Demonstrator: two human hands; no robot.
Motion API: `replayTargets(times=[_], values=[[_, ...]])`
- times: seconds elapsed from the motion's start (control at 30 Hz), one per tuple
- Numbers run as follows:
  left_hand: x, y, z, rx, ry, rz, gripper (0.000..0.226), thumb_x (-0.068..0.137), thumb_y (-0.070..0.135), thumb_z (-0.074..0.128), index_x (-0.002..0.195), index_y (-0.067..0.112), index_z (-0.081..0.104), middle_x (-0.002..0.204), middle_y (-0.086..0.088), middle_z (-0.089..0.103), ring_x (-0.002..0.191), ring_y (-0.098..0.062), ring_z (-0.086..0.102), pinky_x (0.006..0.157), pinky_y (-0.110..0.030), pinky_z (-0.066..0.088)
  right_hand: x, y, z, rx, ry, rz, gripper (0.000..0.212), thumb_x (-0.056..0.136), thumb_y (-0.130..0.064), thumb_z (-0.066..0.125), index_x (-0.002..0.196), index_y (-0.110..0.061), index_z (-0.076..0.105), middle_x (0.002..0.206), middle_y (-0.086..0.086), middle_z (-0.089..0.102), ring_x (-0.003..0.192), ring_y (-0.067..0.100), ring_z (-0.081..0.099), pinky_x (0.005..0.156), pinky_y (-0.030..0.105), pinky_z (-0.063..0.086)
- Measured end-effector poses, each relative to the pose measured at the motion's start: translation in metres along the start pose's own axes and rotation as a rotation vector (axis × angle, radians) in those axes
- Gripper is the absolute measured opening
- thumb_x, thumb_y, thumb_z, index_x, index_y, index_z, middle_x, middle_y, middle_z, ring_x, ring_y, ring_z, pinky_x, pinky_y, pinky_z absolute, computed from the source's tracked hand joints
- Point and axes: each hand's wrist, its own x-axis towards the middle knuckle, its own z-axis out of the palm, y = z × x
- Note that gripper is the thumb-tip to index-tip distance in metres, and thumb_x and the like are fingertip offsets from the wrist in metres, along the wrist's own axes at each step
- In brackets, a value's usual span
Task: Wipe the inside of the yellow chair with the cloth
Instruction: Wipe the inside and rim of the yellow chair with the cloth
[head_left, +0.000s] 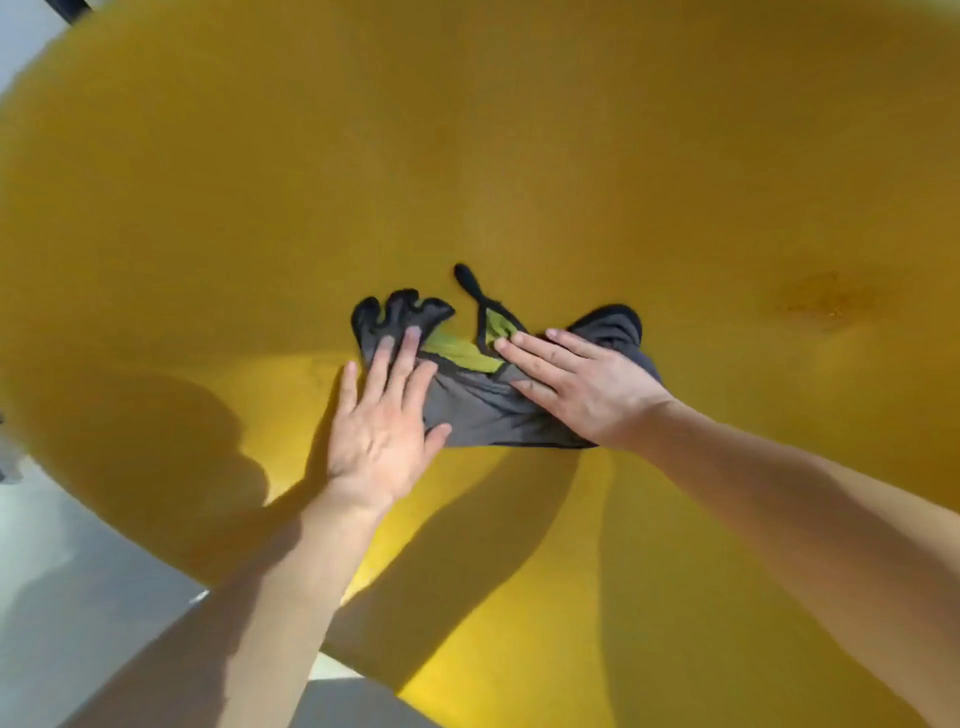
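The yellow chair (519, 156) fills nearly the whole head view as a smooth curved shell. A grey cloth (478, 410) with a black hem and a green patch lies crumpled on the inside of the shell, near the middle. My left hand (382, 421) lies flat with straight fingers on the cloth's left end. My right hand (576, 382) presses flat on the cloth's right part, fingers pointing left. Both forearms reach in from the bottom of the view.
A darker stained spot (826, 299) marks the shell at the right. Grey floor (67, 597) shows past the chair's rim at the lower left. Shadows of my arms fall across the lower shell.
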Motion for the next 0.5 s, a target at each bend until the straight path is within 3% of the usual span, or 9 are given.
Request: replayTargets(times=[0.07,0.2,0.3,0.4,0.5], values=[[0.039,-0.007,-0.028,-0.008,0.086,-0.098,0.082,0.093,0.056,0.049,0.156,0.013,0.018,0.166,-0.012,-0.009,0.153,-0.033,0.001,0.121,-0.052,0.014,0.030,0.034,-0.023,-0.033,0.199,0.091,0.046,0.106,-0.018,0.028,0.147,-0.008,0.048,0.166,0.016,0.018,0.152,0.033,0.023,0.123,0.049,0.015],[0.097,0.035,-0.075,-0.260,0.173,-0.223,0.088,0.094,0.055,0.051,0.156,0.008,0.009,0.165,-0.014,-0.013,0.152,-0.037,-0.001,0.122,-0.047,0.015,0.050,0.077,-0.079,-0.111,0.352,0.287,0.046,0.109,-0.021,0.029,0.153,-0.009,0.034,0.168,0.012,0.015,0.154,0.033,0.016,0.122,0.049,0.000],[0.096,0.085,-0.082,-0.373,0.231,-0.064,0.088,0.093,0.054,0.054,0.155,0.007,0.012,0.165,-0.017,-0.010,0.152,-0.038,0.006,0.120,-0.048,0.024,-0.003,0.091,-0.094,-0.213,0.439,0.471,0.039,0.113,-0.022,0.028,0.142,-0.016,0.053,0.165,0.008,0.025,0.151,0.033,0.025,0.121,0.054,0.013],[0.085,0.158,-0.098,-0.512,0.261,0.138,0.084,0.092,0.045,0.059,0.153,0.006,0.018,0.164,-0.021,-0.007,0.150,-0.042,0.007,0.120,-0.050,0.023,-0.094,0.088,-0.085,-0.198,0.353,0.632,0.036,0.112,-0.021,0.028,0.140,-0.016,0.050,0.168,0.007,0.018,0.153,0.035,0.018,0.122,0.054,0.010],[0.055,0.207,-0.089,-0.495,0.139,0.337,0.074,0.093,0.042,0.057,0.152,0.012,0.025,0.165,-0.014,-0.010,0.152,-0.038,0.003,0.120,-0.050,0.022,-0.169,0.042,-0.060,-0.084,-0.008,0.673,0.049,0.103,-0.010,0.043,0.152,-0.012,0.039,0.168,0.009,-0.010,0.155,0.034,-0.002,0.122,0.051,-0.005]])
